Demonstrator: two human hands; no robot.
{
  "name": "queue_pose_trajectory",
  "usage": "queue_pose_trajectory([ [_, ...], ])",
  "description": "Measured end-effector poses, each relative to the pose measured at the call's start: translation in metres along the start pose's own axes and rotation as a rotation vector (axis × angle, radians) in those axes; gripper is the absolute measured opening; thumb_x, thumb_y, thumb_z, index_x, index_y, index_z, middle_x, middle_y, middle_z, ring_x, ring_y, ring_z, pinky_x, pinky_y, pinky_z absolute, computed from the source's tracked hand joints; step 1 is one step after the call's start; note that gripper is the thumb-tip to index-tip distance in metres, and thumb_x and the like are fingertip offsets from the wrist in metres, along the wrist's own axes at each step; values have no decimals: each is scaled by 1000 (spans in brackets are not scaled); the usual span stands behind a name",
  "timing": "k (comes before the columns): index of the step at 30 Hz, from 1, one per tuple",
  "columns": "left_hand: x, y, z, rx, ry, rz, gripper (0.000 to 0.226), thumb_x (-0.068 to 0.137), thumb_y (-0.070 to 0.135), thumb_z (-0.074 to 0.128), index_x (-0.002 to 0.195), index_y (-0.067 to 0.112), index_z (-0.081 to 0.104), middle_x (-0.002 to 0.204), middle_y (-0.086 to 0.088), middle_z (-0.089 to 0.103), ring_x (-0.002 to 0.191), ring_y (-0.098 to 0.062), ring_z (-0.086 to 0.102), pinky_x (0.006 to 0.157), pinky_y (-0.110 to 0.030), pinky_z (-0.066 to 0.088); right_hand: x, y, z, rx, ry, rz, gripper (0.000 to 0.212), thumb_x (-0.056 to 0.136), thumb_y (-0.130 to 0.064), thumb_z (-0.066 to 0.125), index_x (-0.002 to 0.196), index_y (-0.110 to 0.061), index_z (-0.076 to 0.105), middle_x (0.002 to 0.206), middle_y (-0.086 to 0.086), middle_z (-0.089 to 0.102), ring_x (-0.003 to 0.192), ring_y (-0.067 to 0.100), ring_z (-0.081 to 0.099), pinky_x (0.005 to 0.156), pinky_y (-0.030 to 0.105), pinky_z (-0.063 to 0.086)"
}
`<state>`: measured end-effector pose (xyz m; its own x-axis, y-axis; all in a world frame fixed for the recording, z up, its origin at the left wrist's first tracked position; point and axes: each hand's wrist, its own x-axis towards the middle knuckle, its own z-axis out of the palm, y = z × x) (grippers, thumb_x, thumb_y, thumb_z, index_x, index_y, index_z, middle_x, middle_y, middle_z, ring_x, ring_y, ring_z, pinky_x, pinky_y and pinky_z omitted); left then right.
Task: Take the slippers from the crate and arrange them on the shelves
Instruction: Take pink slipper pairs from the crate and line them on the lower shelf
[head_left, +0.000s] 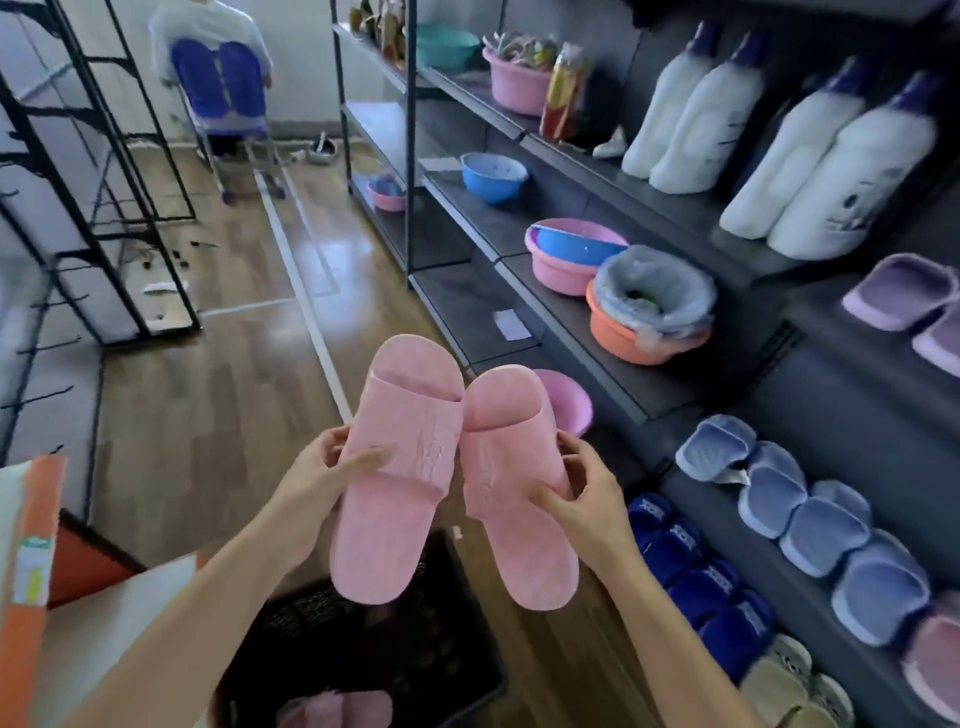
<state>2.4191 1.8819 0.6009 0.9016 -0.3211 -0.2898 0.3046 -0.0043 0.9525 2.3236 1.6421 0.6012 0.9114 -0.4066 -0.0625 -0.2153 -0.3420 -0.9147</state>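
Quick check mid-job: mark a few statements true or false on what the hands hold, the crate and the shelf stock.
1. The left hand and right hand each hold one of the two pink slippers. True.
2. The crate is empty. False: a third pink slipper lies in the crate.
3. The white bottles stand on a higher shelf than the light blue slippers. True.
4. The blue basin sits inside the orange basin. False: the blue basin sits inside a pink basin.
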Motion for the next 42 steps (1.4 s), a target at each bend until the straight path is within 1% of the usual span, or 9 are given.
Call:
queue_pose_trajectory([
  [5,9,28,26,88,-209,45,101,22,57,84,110,15,56,69,12,64,50,-2,56,46,-18,40,-42,-13,-30,14,217,51,68,62,-35,69,127,-27,47,109,-12,57,95,4,55,75,22,49],
  [11,-2,50,82,89,-490,58,72,36,45,73,96,12,53,46,17,53,35,2,45,34,-10,33,-103,-11,-68,10,506,180,60,78,-21,73,130,-25,44,114,-10,53,98,11,54,77,23,47],
  [16,-24,53,133,182,-693,98,104,16,65,83,106,18,60,73,6,69,59,-6,63,47,-19,46,-164,-7,-104,2,728,238,58,78,-28,72,129,-26,45,117,-8,55,102,15,54,81,30,47],
  [22,-82,46,208,229,-888,105,71,40,48,86,100,24,57,91,3,69,81,-15,66,54,-24,47,-243,7,-143,-26,931,282,58,76,-29,74,126,-26,46,109,-9,55,93,12,56,74,28,49],
  [26,-128,29,252,264,-989,128,89,18,65,81,97,33,54,89,12,71,75,-4,68,54,-18,51,-305,20,-169,-34,1020,304,58,75,-28,75,126,-25,46,103,-14,55,87,1,53,68,23,47],
  [29,-165,8,286,264,-1021,127,96,16,73,77,101,32,55,97,7,70,88,-14,67,65,-27,53,-356,31,-191,-11,1055,320,63,70,-36,77,125,-26,47,109,-9,57,90,3,55,71,26,49],
  [33,-219,-22,334,254,-1067,92,63,50,56,82,102,35,55,109,4,65,102,-22,60,77,-36,50,-428,47,-222,-27,1107,343,72,53,-55,69,118,-34,48,110,-13,59,97,9,58,76,30,53],
  [37,-271,-59,380,282,-1107,73,36,74,37,74,103,33,53,111,5,62,102,-18,58,75,-32,48,-497,68,-248,-12,1165,370,64,57,-47,72,115,-37,48,109,-19,57,96,2,56,72,22,48],
  [42,-319,-90,430,365,-1191,60,28,77,31,66,102,32,53,111,5,62,101,-16,58,77,-33,47,-560,96,-272,26,1273,417,60,57,-42,74,113,-39,52,109,-15,59,95,4,59,75,28,51],
])
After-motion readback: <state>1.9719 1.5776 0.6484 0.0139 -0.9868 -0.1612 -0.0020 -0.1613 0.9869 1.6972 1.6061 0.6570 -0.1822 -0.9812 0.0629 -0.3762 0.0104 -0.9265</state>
